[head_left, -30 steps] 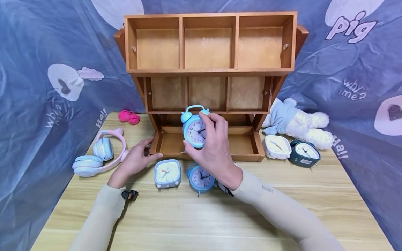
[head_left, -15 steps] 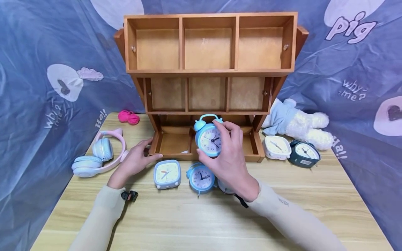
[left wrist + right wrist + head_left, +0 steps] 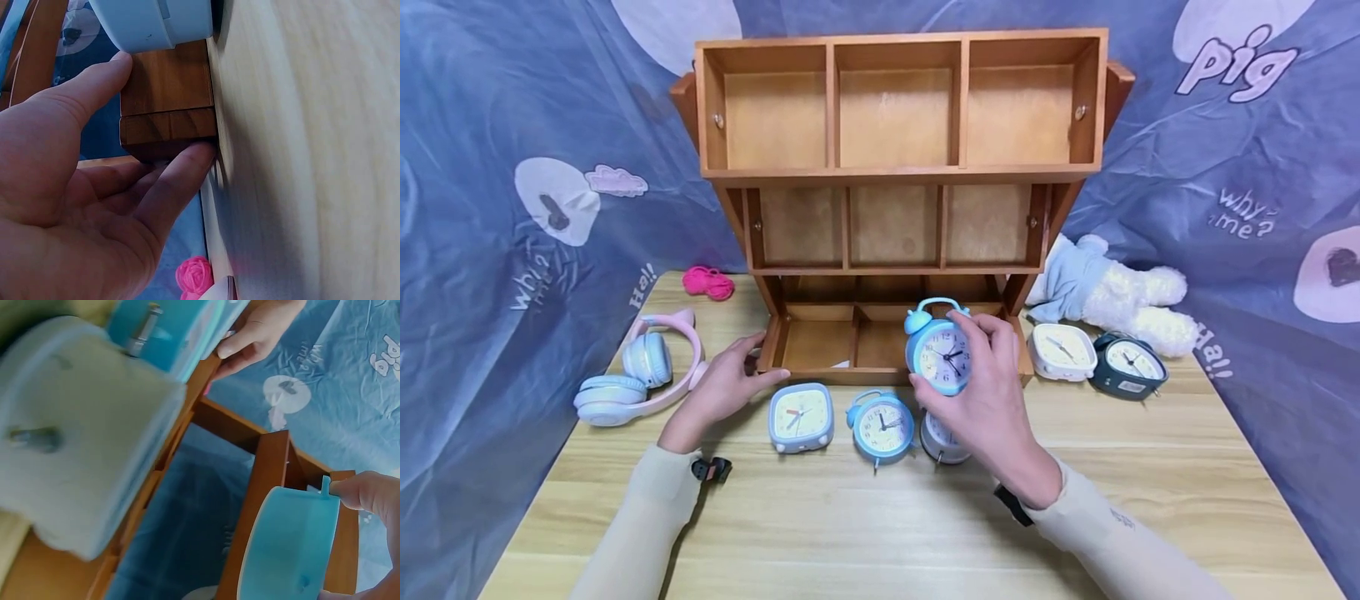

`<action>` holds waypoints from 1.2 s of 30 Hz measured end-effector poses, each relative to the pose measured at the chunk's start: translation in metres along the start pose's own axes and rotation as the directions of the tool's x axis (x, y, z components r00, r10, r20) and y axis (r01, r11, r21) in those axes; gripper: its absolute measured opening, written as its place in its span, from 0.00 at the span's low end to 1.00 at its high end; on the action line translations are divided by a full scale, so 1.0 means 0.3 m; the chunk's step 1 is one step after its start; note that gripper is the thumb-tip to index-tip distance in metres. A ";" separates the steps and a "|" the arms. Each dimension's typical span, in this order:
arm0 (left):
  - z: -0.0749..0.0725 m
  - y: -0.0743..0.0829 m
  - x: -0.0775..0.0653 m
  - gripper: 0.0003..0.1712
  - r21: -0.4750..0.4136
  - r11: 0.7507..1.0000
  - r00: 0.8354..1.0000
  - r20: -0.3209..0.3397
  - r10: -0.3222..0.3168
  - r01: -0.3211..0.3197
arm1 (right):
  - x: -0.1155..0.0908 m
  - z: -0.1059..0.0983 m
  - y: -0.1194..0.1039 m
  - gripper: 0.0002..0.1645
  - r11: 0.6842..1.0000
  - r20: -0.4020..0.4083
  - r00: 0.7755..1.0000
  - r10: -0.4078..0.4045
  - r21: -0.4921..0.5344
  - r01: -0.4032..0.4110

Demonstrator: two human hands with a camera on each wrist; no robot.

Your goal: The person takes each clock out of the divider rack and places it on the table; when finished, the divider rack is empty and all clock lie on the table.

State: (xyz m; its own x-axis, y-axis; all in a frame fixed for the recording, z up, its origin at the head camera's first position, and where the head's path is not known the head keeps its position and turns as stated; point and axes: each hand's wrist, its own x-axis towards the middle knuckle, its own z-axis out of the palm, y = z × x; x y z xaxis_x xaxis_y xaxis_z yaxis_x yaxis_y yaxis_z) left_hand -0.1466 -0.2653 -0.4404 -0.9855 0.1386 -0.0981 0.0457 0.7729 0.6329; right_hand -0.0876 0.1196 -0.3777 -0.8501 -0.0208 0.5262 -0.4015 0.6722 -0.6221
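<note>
My right hand [image 3: 988,408] holds a light blue twin-bell alarm clock [image 3: 942,354] between thumb and fingers, raised in front of the right part of the wooden shelf's lowest tier. In the right wrist view the clock [image 3: 290,540] appears from its side. At the lowest tier's left end, my left hand [image 3: 726,383] grips the corner of the wooden shelf [image 3: 169,87], thumb at the front and fingers round the side. Along the shelf's front stand a blue square clock [image 3: 801,415], another blue twin-bell clock [image 3: 883,429] and a whitish round clock [image 3: 938,446], partly hidden by my right hand.
To the right are a white square clock [image 3: 1063,352], a dark green alarm clock [image 3: 1127,367] and a white plush toy [image 3: 1112,292]. Pink-and-blue headphones [image 3: 647,371] and a pink yarn bundle [image 3: 708,283] lie at the left. Patterned blue cloth [image 3: 475,375] surrounds the table.
My right hand has carried the light blue alarm clock rightward and lower, from the lowest tier's middle to its right part. The whitish round clock has come into view. My left hand stays put.
</note>
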 end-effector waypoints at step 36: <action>-0.004 0.004 0.004 0.55 0.017 1.000 1.000 0.010 -0.015 0.015 | -0.161 -0.201 0.226 0.53 0.960 0.078 0.978 0.192 -0.222 -0.170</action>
State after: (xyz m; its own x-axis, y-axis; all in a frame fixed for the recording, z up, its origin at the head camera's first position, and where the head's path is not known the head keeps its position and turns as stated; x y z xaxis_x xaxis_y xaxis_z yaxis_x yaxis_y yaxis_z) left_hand -0.1480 -0.2650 -0.4388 -0.9844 0.1332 -0.1150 0.0340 0.7852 0.6183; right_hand -0.0534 0.2108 -0.4103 -0.9353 0.0506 0.3503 -0.1651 0.8129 -0.5585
